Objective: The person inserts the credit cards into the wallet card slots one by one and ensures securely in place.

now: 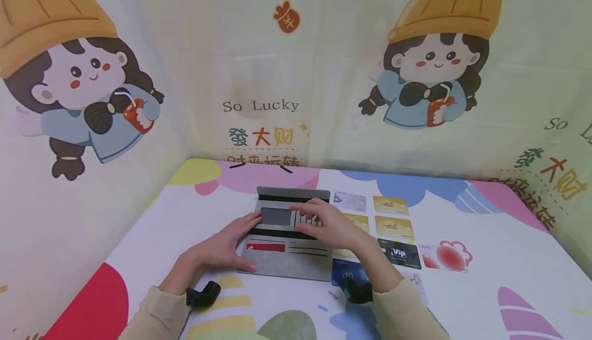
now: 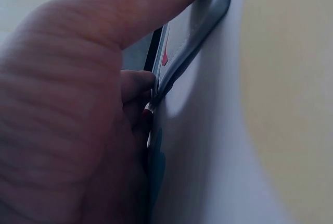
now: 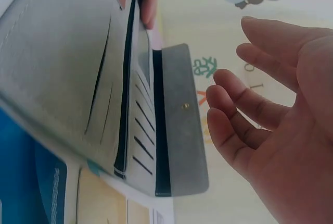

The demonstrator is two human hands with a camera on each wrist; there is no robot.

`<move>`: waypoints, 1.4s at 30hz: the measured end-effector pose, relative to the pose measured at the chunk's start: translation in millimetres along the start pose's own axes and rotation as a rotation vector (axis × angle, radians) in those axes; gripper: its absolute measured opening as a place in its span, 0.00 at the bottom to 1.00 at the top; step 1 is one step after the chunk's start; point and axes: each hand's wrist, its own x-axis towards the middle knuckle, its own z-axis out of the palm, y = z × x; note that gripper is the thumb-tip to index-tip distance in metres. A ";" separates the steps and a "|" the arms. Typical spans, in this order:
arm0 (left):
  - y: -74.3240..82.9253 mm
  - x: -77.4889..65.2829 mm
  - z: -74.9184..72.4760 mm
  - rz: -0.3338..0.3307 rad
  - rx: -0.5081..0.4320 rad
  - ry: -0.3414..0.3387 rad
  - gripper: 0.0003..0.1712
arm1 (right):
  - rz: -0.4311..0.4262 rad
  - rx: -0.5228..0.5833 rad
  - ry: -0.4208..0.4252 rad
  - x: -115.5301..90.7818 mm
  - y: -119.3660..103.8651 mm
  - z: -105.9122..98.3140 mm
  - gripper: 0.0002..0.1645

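Observation:
A grey wallet (image 1: 289, 267) lies unfolded on the table, its snap flap (image 3: 183, 130) at the far side. My left hand (image 1: 219, 245) rests on its left edge, the thumb on the near panel and the fingers by the dark window pocket (image 1: 276, 216). A red card (image 1: 265, 248) shows in a near panel pocket. Over the row of card slots (image 1: 309, 218) hovers my right hand (image 1: 335, 227), its fingers loosely bent with nothing between them. In the right wrist view a gap shows between that hand and the wallet.
Several cards lie right of the wallet: a silver card (image 1: 350, 202), gold cards (image 1: 391, 205), a black Vip card (image 1: 402, 253), a blue card (image 1: 344, 270) and a red-and-white flower-shaped card (image 1: 450, 257). Printed cloth walls (image 1: 259, 73) stand behind and beside the table.

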 end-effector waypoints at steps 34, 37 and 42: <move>-0.6 4.1 -6.9 0.007 -0.007 0.000 0.65 | 0.108 -0.028 0.032 -32.2 19.1 -26.3 0.31; -1.2 3.7 -7.4 0.011 -0.006 -0.001 0.65 | 0.106 -0.024 0.030 -35.4 21.4 -27.9 0.31; -2.5 3.1 -8.2 0.014 -0.004 0.000 0.65 | 0.116 -0.026 0.023 -40.9 27.5 -29.4 0.31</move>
